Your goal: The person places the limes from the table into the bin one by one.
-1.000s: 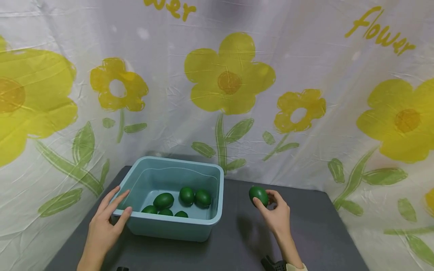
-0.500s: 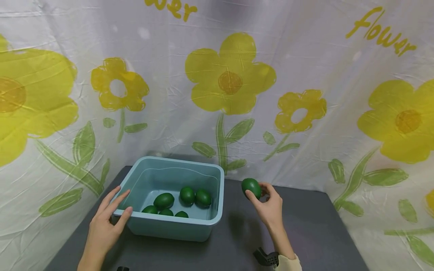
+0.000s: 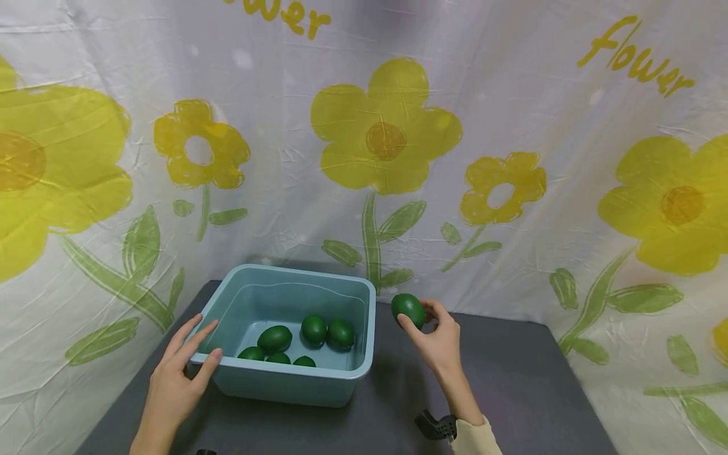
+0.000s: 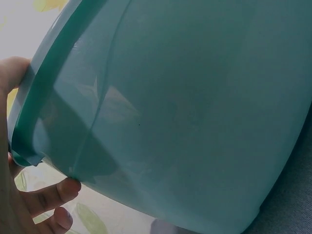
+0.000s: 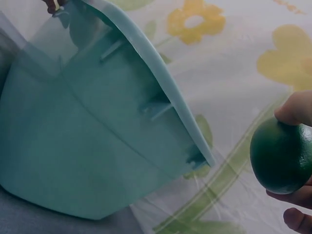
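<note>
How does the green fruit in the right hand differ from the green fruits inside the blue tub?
The held fruit is pinched by the right hand in the air, just outside the tub; the fruits in the tub lie on its bottom. The held fruit is single; those in the tub are several, close together. All are dark green and oval.

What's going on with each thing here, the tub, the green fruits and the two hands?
Tub: upright on the dark table, open, no lid.
Six green fruits in tub: lying loose on its floor.
Held green fruit: in the air, just right of the tub's rim.
Right hand: fingers curled round that fruit.
Left hand: fingers straight, resting on the tub's left corner.
</note>
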{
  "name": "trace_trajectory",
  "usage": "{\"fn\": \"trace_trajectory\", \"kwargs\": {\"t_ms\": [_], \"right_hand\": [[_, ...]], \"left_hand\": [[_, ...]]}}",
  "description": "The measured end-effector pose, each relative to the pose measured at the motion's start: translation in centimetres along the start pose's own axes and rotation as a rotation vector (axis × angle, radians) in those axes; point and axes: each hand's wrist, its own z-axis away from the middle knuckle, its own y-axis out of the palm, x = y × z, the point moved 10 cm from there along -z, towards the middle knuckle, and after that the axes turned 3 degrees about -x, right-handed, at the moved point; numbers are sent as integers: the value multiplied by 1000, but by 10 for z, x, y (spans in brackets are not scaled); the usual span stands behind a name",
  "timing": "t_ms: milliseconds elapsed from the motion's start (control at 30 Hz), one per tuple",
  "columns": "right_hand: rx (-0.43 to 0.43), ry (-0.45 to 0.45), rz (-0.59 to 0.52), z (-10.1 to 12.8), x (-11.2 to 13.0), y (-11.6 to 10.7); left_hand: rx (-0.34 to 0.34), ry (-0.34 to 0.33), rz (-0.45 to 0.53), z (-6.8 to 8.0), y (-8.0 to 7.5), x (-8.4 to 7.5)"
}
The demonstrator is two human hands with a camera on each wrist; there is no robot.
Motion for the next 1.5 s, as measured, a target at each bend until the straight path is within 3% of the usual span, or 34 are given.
{"fn": "trace_trajectory", "kwargs": {"t_ms": [667, 1000, 1500], "right_hand": [[42, -67, -22, -16, 20, 33], [108, -86, -48, -20, 35, 59], [247, -85, 3, -26, 42, 98]], "left_hand": [[-16, 12, 0, 0, -1, -1], [-9, 4, -9, 1, 0, 0], [3, -7, -10, 1, 2, 2]]}}
